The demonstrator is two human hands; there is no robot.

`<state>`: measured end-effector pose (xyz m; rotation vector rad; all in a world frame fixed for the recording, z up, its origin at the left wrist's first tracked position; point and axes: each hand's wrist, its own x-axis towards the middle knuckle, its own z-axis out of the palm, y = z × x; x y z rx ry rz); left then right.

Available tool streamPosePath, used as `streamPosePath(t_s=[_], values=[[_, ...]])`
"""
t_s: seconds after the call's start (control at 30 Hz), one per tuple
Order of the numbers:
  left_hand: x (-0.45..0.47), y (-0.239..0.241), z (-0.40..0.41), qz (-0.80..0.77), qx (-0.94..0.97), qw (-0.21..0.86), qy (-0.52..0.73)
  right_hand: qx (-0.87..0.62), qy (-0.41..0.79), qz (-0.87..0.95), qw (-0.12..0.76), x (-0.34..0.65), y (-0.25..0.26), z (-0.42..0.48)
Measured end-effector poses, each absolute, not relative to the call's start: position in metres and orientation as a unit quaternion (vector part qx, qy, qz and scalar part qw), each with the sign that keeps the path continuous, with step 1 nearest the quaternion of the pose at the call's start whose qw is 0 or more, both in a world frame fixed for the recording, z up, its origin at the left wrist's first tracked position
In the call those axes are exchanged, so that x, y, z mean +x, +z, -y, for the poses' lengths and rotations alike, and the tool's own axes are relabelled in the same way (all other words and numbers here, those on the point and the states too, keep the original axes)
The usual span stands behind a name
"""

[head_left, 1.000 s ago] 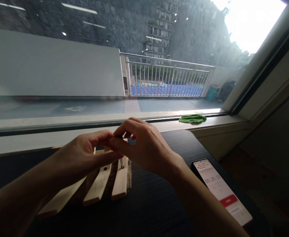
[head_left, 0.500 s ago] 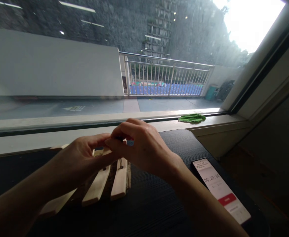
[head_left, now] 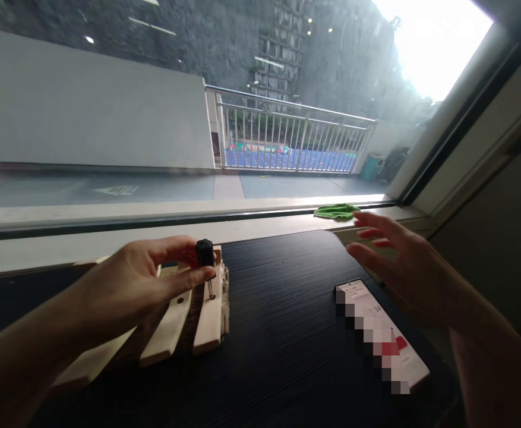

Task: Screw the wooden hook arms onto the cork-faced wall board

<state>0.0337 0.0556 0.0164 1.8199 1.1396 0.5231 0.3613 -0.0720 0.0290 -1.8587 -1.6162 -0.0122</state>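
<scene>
My left hand (head_left: 153,273) is closed around the black handle of a short screwdriver (head_left: 205,252). The screwdriver stands nearly upright, and its metal shaft reaches down to a hole in the rightmost wooden slat (head_left: 207,327). Left of that lies a second pale slat (head_left: 166,333) with a dark hole; another slat (head_left: 93,362) is partly covered by my left forearm. The slats rest on a rough brown base (head_left: 226,297), mostly hidden. My right hand (head_left: 398,255) is raised over the table's right edge, fingers apart and holding nothing.
On the right of the black table (head_left: 278,333) lies a phone (head_left: 403,351), partly pixelated. A green cloth (head_left: 335,211) rests on the white windowsill (head_left: 251,230) behind. Beyond the large window are a metal railing and a pale wall.
My right hand has let go near the screwdriver and moved right, its fingers now spread. My left hand remains at the screwdriver. The view has shifted slightly.
</scene>
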Motion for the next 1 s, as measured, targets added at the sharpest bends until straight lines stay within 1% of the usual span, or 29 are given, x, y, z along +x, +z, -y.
streamPosePath(t_s=[0.13, 0.23, 0.33, 0.53, 0.73, 1.0], values=[[0.035, 0.016, -0.058, -0.449, 0.738, 0.460, 0.204, -0.844, 0.013, 0.494, 0.207, 0.393, -0.027, 0.137], [0.037, 0.016, -0.060, -0.450, 0.744, 0.445, 0.216, -0.872, 0.016, 0.457, 0.172, 0.388, -0.060, 0.166], [0.037, 0.016, -0.061, -0.468, 0.746, 0.421, 0.219, -0.878, 0.033, 0.456, 0.144, 0.372, -0.076, 0.175], [0.033, 0.013, -0.063, -0.477, 0.745, 0.412, 0.218, -0.879, -0.015, 0.454, 0.146, 0.357, -0.092, 0.175], [0.034, 0.015, -0.061, -0.500, 0.735, 0.409, 0.206, -0.849, -0.020, 0.499, 0.170, 0.353, -0.102, 0.171], [0.030, 0.010, -0.063, -0.496, 0.744, 0.396, 0.211, -0.789, -0.072, 0.579, 0.193, 0.284, -0.104, 0.141]])
